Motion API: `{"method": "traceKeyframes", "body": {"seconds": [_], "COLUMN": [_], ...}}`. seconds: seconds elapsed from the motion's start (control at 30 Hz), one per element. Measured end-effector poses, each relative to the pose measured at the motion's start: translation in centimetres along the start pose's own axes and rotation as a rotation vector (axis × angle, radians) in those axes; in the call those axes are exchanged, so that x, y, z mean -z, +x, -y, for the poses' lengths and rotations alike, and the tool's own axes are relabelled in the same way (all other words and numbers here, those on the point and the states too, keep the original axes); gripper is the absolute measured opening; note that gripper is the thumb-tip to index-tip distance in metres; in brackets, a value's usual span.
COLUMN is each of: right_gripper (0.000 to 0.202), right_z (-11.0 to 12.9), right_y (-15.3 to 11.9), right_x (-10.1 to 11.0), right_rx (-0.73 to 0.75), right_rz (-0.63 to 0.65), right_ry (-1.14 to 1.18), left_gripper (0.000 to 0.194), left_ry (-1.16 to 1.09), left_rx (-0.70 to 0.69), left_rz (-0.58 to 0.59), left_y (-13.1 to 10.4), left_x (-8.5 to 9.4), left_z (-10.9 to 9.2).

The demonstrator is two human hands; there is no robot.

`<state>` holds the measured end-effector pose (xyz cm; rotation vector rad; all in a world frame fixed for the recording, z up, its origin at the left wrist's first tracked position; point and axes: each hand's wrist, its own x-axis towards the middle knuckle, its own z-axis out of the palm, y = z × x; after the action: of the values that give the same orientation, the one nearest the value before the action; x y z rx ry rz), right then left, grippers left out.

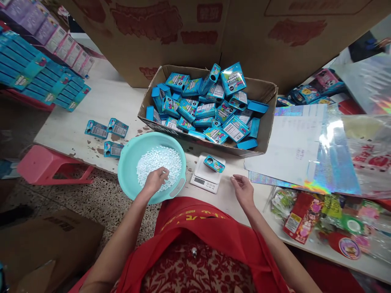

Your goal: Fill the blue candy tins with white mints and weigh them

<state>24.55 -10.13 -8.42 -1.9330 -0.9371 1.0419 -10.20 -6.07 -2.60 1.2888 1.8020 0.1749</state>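
My left hand (157,180) reaches into a turquoise basin (128,158), its fingers curled together over small white candies (174,162); what they hold, if anything, is hidden. To the right of the basin, a blue tin (214,163) with a round opening lies on a white kitchen scale (204,179). Just right of the scale, my right hand (242,189) hovers by the table with its fingers apart and nothing in it. A cardboard box (265,138) full of blue tins stands behind the scale. Several similar tins (117,127) lie left of the basin.
Large cartons (244,36) rise behind the box. White and shiny sheets (287,150) cover the table at the right, with candy packages (302,217) in front of them. Stacked blue packs (39,69) are at the far left, above a pink stool (45,165).
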Motion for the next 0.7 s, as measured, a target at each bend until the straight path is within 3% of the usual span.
{"method": "traceKeyframes", "body": {"seconds": [0.2,0.3,0.4,0.53,0.63,0.7], "right_gripper": [0.041,0.042,0.042,0.043,0.042,0.043], "right_z": [0.1,0.0,0.0,0.2,0.4,0.3], "right_y": [-0.1,-0.3,-0.4,-0.5,-0.5,-0.5], "right_x": [0.1,0.0,-0.3,-0.6,-0.4,-0.1], "right_rx": [0.001,-0.002,-0.002,0.011,0.022,0.026], "right_rz": [0.004,0.013,0.027,0.033,0.026,0.016], "right_ry": [-0.006,-0.007,-0.006,-0.008,-0.011,-0.013], "left_gripper": [0.017,0.013,0.011,0.014,0.013,0.014], "left_ry": [0.039,0.012,-0.013,0.003,0.042,0.088], "left_rx": [-0.041,-0.114,-0.278,-0.537,-0.619,-0.638], "left_rz": [-0.075,-0.171,-0.212,-0.155,-0.105,-0.088], "left_y": [0.3,0.3,0.4,0.9,1.4,1.8], "left_x": [-0.7,-1.0,-2.0,-4.3,-5.9,-6.5], "left_z": [0.0,-1.1,-4.0,-9.7,-13.0,-14.2]}}
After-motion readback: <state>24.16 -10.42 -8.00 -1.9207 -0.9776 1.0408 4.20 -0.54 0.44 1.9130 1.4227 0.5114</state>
